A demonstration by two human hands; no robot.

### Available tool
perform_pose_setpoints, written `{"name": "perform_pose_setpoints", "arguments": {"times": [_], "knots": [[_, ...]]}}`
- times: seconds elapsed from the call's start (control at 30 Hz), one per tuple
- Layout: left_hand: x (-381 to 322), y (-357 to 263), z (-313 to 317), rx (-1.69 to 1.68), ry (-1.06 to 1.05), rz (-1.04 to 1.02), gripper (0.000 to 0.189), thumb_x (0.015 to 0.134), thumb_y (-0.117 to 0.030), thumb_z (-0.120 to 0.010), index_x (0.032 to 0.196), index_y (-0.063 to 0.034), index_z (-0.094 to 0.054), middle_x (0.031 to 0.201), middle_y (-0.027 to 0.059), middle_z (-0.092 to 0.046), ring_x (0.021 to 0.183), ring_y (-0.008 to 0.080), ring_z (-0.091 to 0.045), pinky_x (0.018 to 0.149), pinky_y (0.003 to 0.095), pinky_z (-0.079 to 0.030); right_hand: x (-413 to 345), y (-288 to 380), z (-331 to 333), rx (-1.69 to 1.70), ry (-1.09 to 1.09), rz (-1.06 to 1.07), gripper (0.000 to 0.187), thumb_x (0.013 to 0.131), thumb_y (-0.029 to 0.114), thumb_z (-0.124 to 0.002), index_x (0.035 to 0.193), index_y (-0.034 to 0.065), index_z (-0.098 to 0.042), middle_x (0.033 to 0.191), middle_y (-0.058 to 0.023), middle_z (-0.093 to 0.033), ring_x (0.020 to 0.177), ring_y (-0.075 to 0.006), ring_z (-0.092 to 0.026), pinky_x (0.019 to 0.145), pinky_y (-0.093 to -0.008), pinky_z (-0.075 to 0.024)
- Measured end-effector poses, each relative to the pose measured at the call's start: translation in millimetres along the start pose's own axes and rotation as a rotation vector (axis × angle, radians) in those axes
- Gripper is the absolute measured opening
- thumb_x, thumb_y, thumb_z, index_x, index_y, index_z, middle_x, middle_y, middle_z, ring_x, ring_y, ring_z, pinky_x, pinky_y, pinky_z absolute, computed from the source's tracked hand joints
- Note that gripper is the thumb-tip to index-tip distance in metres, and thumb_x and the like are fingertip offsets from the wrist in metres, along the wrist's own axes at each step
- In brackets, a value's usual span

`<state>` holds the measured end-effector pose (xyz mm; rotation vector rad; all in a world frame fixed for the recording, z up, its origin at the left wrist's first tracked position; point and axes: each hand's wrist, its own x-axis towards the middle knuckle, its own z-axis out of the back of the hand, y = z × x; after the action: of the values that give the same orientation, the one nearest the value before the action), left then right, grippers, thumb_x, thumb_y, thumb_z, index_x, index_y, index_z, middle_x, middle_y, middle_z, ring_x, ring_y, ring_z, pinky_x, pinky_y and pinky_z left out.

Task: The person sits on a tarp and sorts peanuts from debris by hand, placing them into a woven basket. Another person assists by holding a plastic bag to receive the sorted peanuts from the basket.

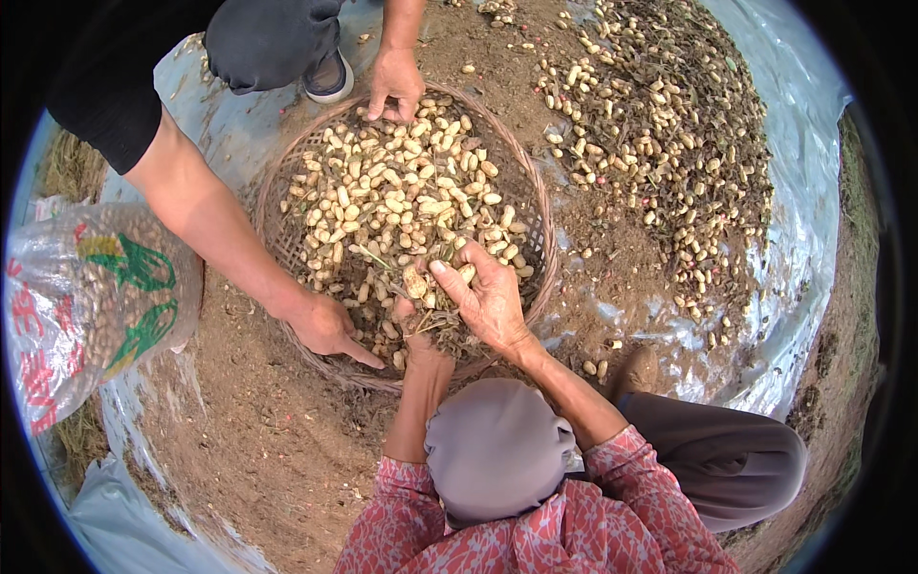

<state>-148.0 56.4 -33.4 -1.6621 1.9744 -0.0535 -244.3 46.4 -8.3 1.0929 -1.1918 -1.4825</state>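
A round woven basket (pixel 543 215) holds a heap of unshelled peanuts (pixel 401 190) mixed with dry leaves and soil. My left hand (pixel 398 85) reaches over its rim from the top, fingers bent down at the peanuts' edge; whether they grip anything is hidden. From the upper left my black-sleeved right arm extends, and my right hand (pixel 328 331) lies inside the lower left rim. Its index finger points right, its other fingers are folded, and nothing shows in it. Beside it, another person's hands (pixel 491 305) hold peanuts (pixel 414 281) and dry plant debris (pixel 450 333).
A co-worker in a grey cap (pixel 502 448) and red patterned shirt bends at the basket's lower side. A clear printed bag of peanuts (pixel 107 287) stands left. Loose peanuts and leaves (pixel 660 136) are spread at right over plastic sheeting (pixel 807 215) and soil (pixel 272 459).
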Motion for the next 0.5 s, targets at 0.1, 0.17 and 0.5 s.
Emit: {"name": "perform_pose_setpoints", "arguments": {"times": [0.1, 0.17, 0.5], "knots": [[-2, -3, -1, -0.063, 0.067, 0.057, 0.039, 0.092, -0.032, -0.049, 0.116, -0.0034, -0.059, 0.112, 0.0099, -0.064, 0.096, 0.0201, -0.063, 0.084, 0.0323, -0.053, 2, -4, -6, 0.372, 0.056, -0.069, 0.032, 0.089, 0.032, -0.066, 0.086, 0.0012, -0.059, 0.074, -0.0070, -0.066, 0.064, -0.0084, -0.055, 0.056, -0.0275, -0.0444], [-4, -6, -2, 0.001, 0.016, 0.067, 0.037, 0.092, -0.035, -0.049, 0.115, -0.0086, -0.060, 0.114, 0.0097, -0.063, 0.100, 0.0213, -0.062, 0.085, 0.0354, -0.052, 4, -10, -7, 0.551, 0.068, -0.126, 0.030, 0.090, 0.031, -0.065, 0.087, 0.0017, -0.060, 0.077, -0.0047, -0.067, 0.068, -0.0075, -0.055, 0.059, -0.0258, -0.0443], [-14, -17, -19, 0.096, -0.343, 0.160, 0.041, 0.087, -0.036, -0.053, 0.120, -0.0125, -0.057, 0.116, 0.0103, -0.062, 0.103, 0.0268, -0.060, 0.089, 0.0428, -0.051, 82, -48, 18, 0.284, 0.105, -0.450, 0.036, 0.090, 0.043, -0.062, 0.102, 0.0085, -0.060, 0.080, -0.0084, -0.061, 0.053, -0.0136, -0.052, 0.049, -0.0357, -0.0449]]}}
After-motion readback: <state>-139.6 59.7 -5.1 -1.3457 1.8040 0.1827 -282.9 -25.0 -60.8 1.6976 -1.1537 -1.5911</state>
